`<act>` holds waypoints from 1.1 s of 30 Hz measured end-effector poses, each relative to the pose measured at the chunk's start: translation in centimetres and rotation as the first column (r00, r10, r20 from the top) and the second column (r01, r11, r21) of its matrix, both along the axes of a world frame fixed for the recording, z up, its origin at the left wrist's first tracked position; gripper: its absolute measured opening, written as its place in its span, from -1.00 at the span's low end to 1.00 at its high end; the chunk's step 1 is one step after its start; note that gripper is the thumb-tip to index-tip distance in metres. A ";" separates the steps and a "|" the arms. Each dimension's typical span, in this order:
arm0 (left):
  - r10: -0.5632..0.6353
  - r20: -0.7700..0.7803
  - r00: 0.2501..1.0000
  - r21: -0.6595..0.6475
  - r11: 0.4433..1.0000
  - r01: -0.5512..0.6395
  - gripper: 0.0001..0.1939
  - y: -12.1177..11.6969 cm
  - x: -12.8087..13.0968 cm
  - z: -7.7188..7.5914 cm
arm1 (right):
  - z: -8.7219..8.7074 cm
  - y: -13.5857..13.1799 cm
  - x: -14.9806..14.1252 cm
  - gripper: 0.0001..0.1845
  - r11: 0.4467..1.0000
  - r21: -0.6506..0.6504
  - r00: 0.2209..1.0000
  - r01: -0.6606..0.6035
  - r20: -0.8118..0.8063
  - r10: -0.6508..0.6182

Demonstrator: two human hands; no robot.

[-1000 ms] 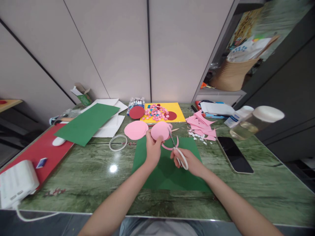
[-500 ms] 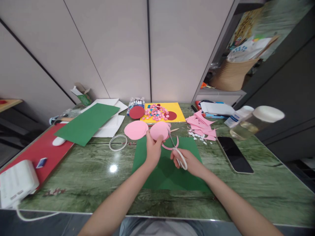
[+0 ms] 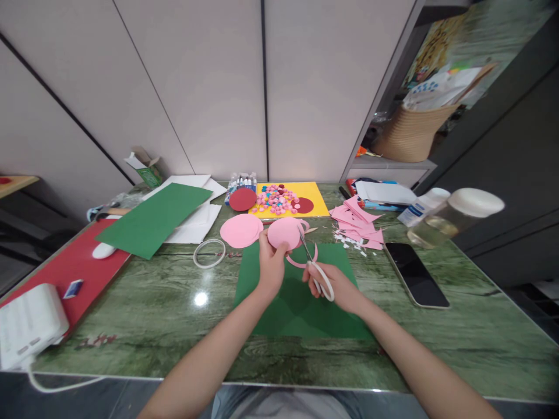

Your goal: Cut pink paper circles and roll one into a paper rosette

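Note:
My left hand (image 3: 273, 265) pinches a pink paper circle (image 3: 283, 231) by its lower edge, holding it above the table. White-handled scissors (image 3: 322, 281) are gripped in my right hand (image 3: 334, 286), their blades at the circle's right edge. A thin curl of pink paper trimming (image 3: 315, 251) hangs or lies just under the blades. Beneath both hands lies a green paper sheet (image 3: 305, 317). Left of the held circle rest overlapping pink circles (image 3: 238, 230), and near them a white ring (image 3: 197, 260).
Small pink and blue balls (image 3: 277, 201) lie on yellow paper (image 3: 321, 198) at the back. Pink scraps (image 3: 356, 224), a phone (image 3: 416, 274) and a lidded jar (image 3: 454, 218) are to the right. At left are a green sheet (image 3: 159, 215), red paper (image 3: 82, 262) and a white device (image 3: 32, 323).
The pink circle has shifted slightly at the scissors, and a curved strip now shows more at its upper right edge. Both hands stay in nearly the same place.

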State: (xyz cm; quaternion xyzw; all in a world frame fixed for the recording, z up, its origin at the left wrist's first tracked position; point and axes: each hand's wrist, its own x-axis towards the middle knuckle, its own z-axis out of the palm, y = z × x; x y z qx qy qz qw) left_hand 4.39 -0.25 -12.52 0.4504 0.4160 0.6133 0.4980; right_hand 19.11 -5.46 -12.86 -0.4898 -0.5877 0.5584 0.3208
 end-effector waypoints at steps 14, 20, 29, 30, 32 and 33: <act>0.037 0.005 0.999 0.003 0.999 -0.037 -0.80 0.1 0.0 0.1 | 0.5 -0.1 -0.2 -0.55 1.000 -0.023 1.000 -0.012 -0.012 0.012; 0.003 -0.006 1.000 -0.004 1.000 -0.003 -0.72 0.0 0.1 0.2 | 0.6 0.0 -0.2 -0.55 0.999 -0.037 1.000 -0.003 0.001 0.003; 0.006 0.000 1.000 -0.005 1.000 -0.006 -0.73 -0.1 0.1 0.1 | 0.1 -0.1 -0.1 -0.54 1.000 -0.012 1.000 -0.009 0.000 0.009; 0.009 -0.003 1.000 -0.006 1.000 -0.009 -0.74 -0.1 0.1 0.1 | 0.1 -0.1 -0.1 -0.54 1.000 -0.011 1.000 -0.010 -0.003 0.010; 0.012 -0.009 1.000 -0.007 1.000 -0.012 -0.74 0.0 0.1 0.1 | 0.1 0.0 -0.1 -0.55 1.000 -0.014 1.000 -0.012 -0.013 0.012; 0.015 -0.009 1.000 -0.007 1.000 -0.015 -0.74 0.0 0.1 0.1 | 0.2 0.0 -0.1 -0.55 1.000 -0.017 1.000 -0.013 -0.019 0.013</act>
